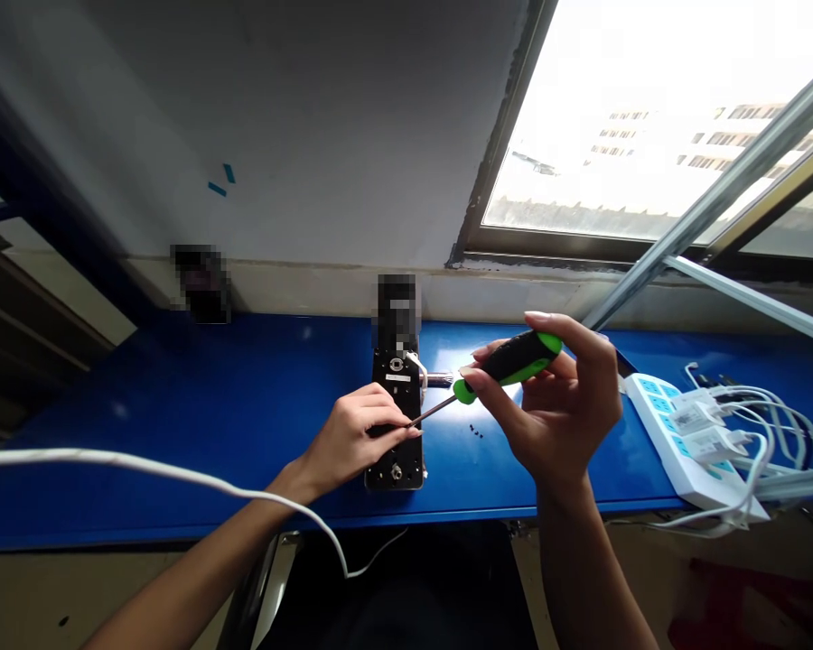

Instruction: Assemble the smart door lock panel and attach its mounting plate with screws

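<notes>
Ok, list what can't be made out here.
All in the head view:
- Screwdriver: tip hidden at the left hand.
- Black device: far end obscured by pixelation.
- Dark bits beside it: too small to identify.
- White cable: one end cut off by the left edge.

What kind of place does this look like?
Probably a workshop or an indoor workbench area, though I can't be sure. A blue work surface holds a black metal device, the right hand grips a screwdriver, and a power strip has adapters plugged in.
</notes>
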